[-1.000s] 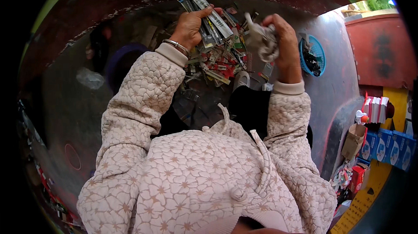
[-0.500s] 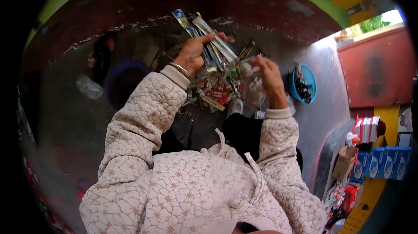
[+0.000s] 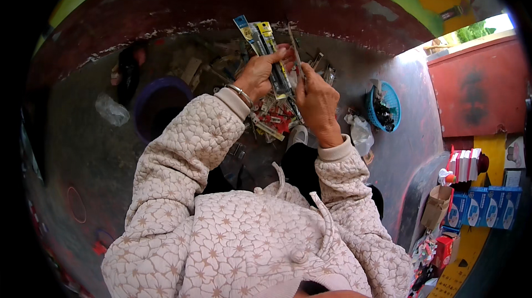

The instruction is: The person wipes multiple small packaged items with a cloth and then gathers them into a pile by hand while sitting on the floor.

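Observation:
My left hand (image 3: 256, 78) is closed around a bunch of long, slim plastic packets (image 3: 267, 36) with blue and yellow ends. Dark thin sticks show through their clear fronts; what they are I cannot make out. Close beside them, my right hand (image 3: 320, 100) grips another long, flat packet (image 3: 294, 43), seen nearly edge-on and standing up from the fingers. Below both hands a heap of loose, slim pieces and packets (image 3: 271, 118), red, white and clear, lies on the floor, partly hidden by the hands.
A purple tub (image 3: 145, 95) stands left of the heap, with a crumpled clear bag (image 3: 112, 109) beyond it. To the right are a white plastic bag (image 3: 362, 136) and a light-blue basket (image 3: 393, 98) of dark pieces. Blue boxes (image 3: 487, 207) and a cardboard box (image 3: 436, 207) line the far right.
My right hand has moved left, up to the bunch, and now holds a flat packet upright. The bunch in my left hand has shifted slightly right, and a yellow-ended packet now shows.

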Demonstrator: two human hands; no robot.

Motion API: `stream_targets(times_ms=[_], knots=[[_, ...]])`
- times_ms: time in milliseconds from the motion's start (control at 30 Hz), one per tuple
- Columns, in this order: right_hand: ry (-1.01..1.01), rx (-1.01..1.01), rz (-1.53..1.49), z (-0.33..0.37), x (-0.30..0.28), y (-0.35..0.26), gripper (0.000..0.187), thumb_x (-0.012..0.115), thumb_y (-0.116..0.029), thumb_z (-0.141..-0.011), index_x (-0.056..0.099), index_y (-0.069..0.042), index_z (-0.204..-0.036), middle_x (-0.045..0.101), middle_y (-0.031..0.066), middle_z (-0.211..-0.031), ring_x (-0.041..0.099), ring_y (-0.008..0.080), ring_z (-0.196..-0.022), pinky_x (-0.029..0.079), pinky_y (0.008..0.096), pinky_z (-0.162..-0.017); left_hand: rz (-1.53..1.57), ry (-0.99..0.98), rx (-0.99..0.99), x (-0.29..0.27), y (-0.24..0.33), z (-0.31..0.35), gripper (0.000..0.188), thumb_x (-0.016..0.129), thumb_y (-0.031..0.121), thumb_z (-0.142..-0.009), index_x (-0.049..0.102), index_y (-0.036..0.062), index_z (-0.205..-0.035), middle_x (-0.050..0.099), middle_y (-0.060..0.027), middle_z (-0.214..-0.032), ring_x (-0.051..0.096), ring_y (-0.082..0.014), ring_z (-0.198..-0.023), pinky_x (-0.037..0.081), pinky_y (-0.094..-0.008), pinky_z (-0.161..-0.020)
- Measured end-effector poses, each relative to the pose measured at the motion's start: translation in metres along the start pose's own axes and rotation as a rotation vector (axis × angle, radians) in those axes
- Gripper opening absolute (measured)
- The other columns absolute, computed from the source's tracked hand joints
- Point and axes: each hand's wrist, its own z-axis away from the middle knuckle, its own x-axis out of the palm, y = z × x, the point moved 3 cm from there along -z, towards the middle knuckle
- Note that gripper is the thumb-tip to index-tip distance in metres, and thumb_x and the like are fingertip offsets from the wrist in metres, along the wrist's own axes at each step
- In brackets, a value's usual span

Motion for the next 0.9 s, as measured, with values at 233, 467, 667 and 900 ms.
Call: stream_targets(times_ms=[233,467,667,900], knots=[[-0.086,-0.212,0.387,0.007,0.009,-0.005,0.037,0.058,-0.005,-0.069,0.056,-0.002,-0.106,0.057,0.0063,-0.073,0.059,0.0203,-0.062,0.046,0.0295,-0.049,-0.03,-0.071,-0.019,0.003,0.0,0.002,0.025,0.054,0.012,-0.087,0.051,-0.003,-0.107,0.06,-0.0128,-0.1,0.06,-0.0211,-0.089,0.053,-0.0335,-0.077],[-0.133,-0.29,0.409,0.01,0.009,-0.01,0.043,0.057,-0.004,-0.067,0.054,-0.002,-0.11,0.053,0.0051,-0.07,0.057,0.0178,-0.063,0.045,0.0275,-0.048,-0.152,0.015,-0.108,-0.017,-0.004,-0.009,0.026,0.051,0.003,-0.084,0.051,-0.0025,-0.11,0.061,-0.014,-0.1,0.06,-0.0226,-0.093,0.05,-0.0346,-0.082],[-0.156,-0.285,0.254,0.012,0.005,0.0,0.044,0.062,-0.01,-0.07,0.053,-0.007,-0.113,0.055,0.004,-0.07,0.059,0.0209,-0.065,0.045,0.03,-0.049,-0.07,-0.096,-0.184,-0.001,0.0,0.001,0.03,0.049,0.002,-0.084,0.047,-0.0038,-0.114,0.058,-0.0156,-0.106,0.057,-0.0252,-0.1,0.046,-0.0374,-0.089],[-0.118,0.213,-0.657,-0.017,-0.023,0.055,0.026,0.06,-0.017,-0.08,0.057,-0.001,-0.099,0.06,0.0036,-0.073,0.058,0.0144,-0.064,0.046,0.0264,-0.059,-0.287,0.016,-0.102,-0.005,-0.001,0.0,0.026,0.049,0.002,-0.084,0.048,-0.0048,-0.109,0.061,-0.0157,-0.098,0.06,-0.0262,-0.093,0.05,-0.0387,-0.084]])
